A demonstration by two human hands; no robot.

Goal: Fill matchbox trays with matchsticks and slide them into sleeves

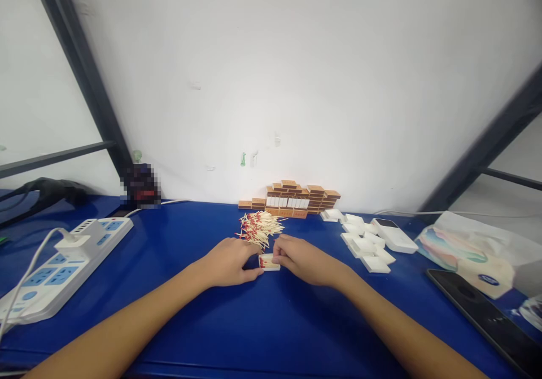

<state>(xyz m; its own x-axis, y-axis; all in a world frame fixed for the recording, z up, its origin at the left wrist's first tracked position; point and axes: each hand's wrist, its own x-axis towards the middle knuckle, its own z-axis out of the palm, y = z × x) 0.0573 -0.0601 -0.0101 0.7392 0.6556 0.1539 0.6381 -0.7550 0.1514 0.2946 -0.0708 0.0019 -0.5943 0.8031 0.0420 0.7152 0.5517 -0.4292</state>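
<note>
A small white matchbox tray (271,268) with red-tipped matches inside lies on the blue table in front of me. My left hand (231,261) grips its left end, thumb at the near side and fingers at the far side. Over the tray's right end, my right hand (301,259) is closed, thumb and fingers pinched together; what is between them is hidden. Just beyond the tray is a loose pile of matches (259,226) with red heads, lying in mixed directions.
Brown matchboxes (313,198) are stacked against the wall, with white trays standing among them. Several white trays (364,244) lie to the right, beside a white device (394,235), a tissue pack (470,255) and a phone (483,317). A power strip (55,277) sits left.
</note>
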